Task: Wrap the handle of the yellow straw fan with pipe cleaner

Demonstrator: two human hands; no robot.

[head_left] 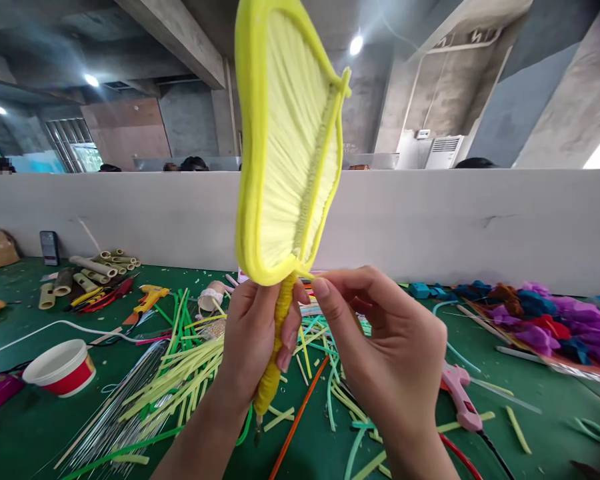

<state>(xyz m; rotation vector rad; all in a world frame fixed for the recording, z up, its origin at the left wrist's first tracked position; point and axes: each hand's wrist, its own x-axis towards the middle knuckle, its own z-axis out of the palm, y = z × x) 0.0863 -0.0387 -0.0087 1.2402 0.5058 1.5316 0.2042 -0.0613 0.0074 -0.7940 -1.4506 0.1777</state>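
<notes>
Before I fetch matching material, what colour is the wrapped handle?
Mustard yellow handle, best in head view.

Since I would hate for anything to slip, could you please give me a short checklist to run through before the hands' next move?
1. Left hand wrapped around the yellow handle: ok.
2. Right hand pinching the thin yellow strand near the handle's top: ok.
3. Yellow-framed panel held up off the green table: ok.
4. Table below free of loose strips: not ok, many lie scattered.
5. Pink glue gun cold: cannot tell.
</notes>
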